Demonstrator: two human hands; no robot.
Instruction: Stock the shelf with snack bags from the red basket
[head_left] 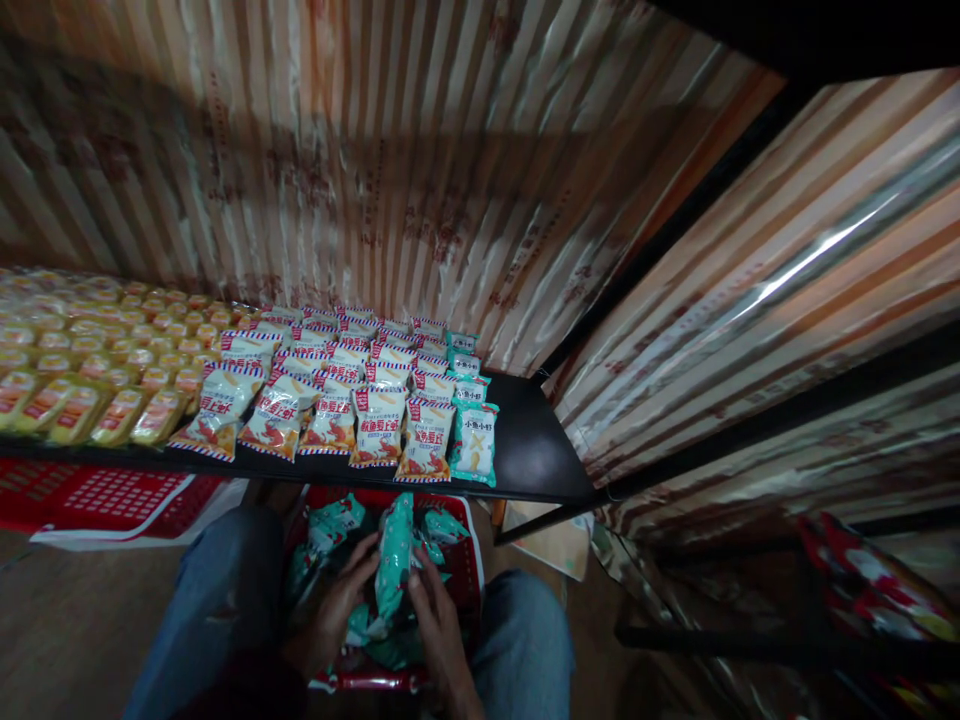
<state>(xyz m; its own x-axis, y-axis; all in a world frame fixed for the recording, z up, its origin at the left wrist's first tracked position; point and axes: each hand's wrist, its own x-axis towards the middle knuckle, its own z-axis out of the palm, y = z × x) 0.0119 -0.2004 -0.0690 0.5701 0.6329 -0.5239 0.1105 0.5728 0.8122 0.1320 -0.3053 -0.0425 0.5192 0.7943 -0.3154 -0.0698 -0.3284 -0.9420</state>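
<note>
A teal snack bag (395,555) stands upright between my two hands, over the red basket (478,575). My left hand (346,592) presses its left side with the fingertips. On its other side, the thumb and fingers of my right hand (437,618) close against it. More teal snack bags (335,522) lie loose in the basket around my hands. Just beyond, on the black shelf (536,440), one column of teal-and-white snack bags (474,445) stands to the right of several columns of white-and-red snack bags (379,425).
Yellow packaged snacks (120,412) fill the shelf's left side. A second red basket (97,500) sits below it. My knees (525,645) flank the nearer basket. Black posts and plastic-covered striped walls (757,290) enclose the right. Red packages (874,580) lie on a lower right rack.
</note>
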